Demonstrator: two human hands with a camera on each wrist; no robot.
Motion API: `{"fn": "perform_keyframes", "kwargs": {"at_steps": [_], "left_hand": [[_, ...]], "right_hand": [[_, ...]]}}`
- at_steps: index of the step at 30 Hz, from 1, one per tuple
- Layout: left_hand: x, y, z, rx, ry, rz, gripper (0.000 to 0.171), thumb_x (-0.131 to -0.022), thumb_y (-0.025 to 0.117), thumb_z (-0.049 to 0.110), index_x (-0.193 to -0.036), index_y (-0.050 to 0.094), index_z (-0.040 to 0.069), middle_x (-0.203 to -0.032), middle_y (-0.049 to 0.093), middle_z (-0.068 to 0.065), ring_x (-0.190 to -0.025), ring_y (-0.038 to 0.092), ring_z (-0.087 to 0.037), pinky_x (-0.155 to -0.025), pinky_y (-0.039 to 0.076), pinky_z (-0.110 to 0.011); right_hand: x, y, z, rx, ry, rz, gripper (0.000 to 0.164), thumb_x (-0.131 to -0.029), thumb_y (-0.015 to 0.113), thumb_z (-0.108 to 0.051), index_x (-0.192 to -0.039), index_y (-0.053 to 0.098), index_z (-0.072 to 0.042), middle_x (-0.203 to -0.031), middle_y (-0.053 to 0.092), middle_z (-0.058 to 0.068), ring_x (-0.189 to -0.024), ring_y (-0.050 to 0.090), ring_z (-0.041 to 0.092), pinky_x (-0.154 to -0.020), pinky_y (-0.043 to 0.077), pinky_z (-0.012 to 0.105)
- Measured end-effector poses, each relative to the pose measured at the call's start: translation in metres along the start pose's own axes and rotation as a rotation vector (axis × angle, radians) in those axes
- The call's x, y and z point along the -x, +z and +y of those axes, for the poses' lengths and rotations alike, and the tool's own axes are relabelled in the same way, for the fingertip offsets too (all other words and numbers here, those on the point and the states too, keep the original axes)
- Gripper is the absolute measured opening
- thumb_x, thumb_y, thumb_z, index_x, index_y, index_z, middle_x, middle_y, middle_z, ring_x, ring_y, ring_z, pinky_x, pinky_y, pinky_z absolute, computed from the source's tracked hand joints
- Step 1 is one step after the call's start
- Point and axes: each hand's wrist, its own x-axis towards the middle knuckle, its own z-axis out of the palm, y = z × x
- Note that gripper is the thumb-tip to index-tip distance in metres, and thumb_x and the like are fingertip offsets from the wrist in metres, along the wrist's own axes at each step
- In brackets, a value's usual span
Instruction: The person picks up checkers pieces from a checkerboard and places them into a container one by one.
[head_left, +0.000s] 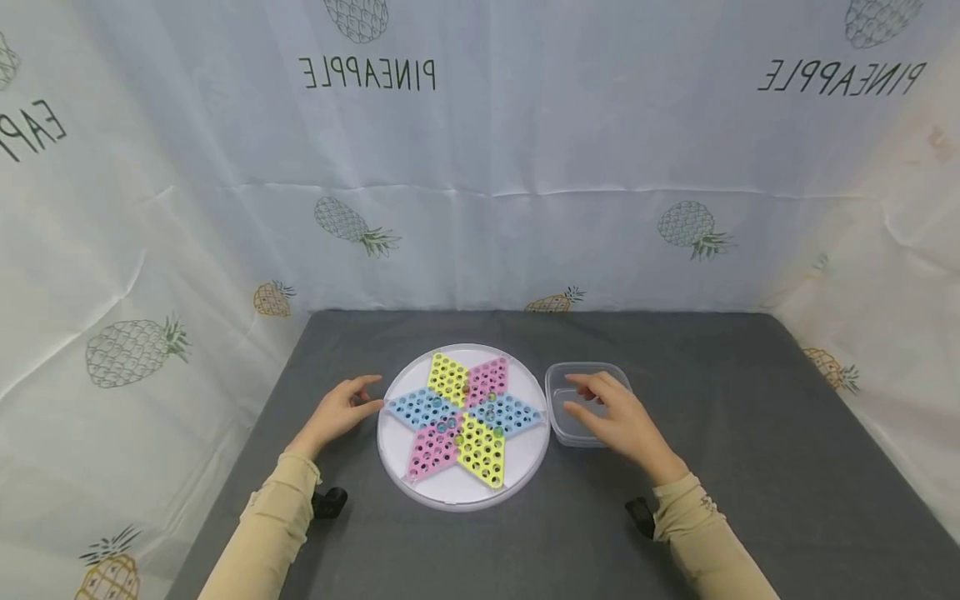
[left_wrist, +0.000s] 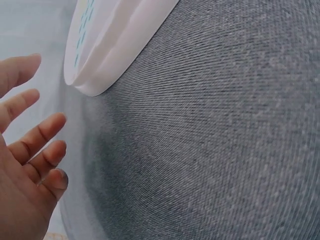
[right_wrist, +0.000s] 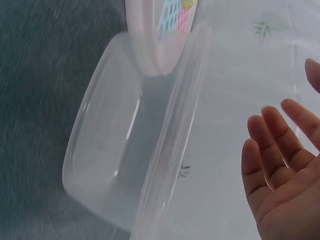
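A round white Chinese checkers board lies on the table, its star of yellow, pink and blue points full of holes. Several glass marbles sit around the star's middle. Just left of the board is my left hand, fingers loosely bent and holding nothing; the left wrist view shows the board's rim beyond the fingertips. My right hand hovers over a clear plastic container that stands against the board's right side. In the right wrist view its fingers are apart from the container and hold nothing.
A dark grey cloth covers the table. Behind and at both sides hangs a white curtain printed with pineapples. Black wrist devices sit by both sleeves.
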Motion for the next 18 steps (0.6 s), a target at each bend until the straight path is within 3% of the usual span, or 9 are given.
{"fn": "perform_keyframes", "kwargs": {"at_steps": [7, 14, 18], "left_hand": [[-0.002, 0.005, -0.002, 0.006, -0.003, 0.001, 0.049, -0.086, 0.064, 0.027, -0.130, 0.054, 0.008, -0.091, 0.052, -0.009, -0.069, 0.042, -0.015, -0.061, 0.035, -0.028], [0.000, 0.007, -0.004, 0.012, -0.016, -0.032, 0.050, -0.086, 0.064, 0.030, -0.131, 0.053, 0.009, -0.085, 0.052, -0.006, -0.069, 0.042, -0.015, -0.060, 0.034, -0.029], [0.000, 0.010, -0.005, 0.009, -0.025, -0.041, 0.051, -0.085, 0.065, 0.031, -0.130, 0.054, 0.009, -0.083, 0.052, -0.005, -0.070, 0.043, -0.015, -0.060, 0.034, -0.028]], "right_hand": [[-0.005, 0.015, -0.009, -0.035, -0.042, -0.002, 0.041, -0.082, 0.071, -0.026, -0.119, 0.062, -0.012, -0.096, 0.059, 0.001, -0.087, 0.054, 0.011, -0.074, 0.049, 0.032], [-0.008, 0.033, -0.017, -0.058, -0.135, -0.027, 0.038, -0.082, 0.071, -0.023, -0.116, 0.063, -0.010, -0.095, 0.059, 0.004, -0.085, 0.055, 0.014, -0.072, 0.049, 0.027], [-0.010, 0.041, -0.023, -0.068, -0.132, -0.054, 0.036, -0.082, 0.071, -0.023, -0.116, 0.063, -0.010, -0.094, 0.058, 0.006, -0.085, 0.056, 0.016, -0.072, 0.049, 0.027]]}}
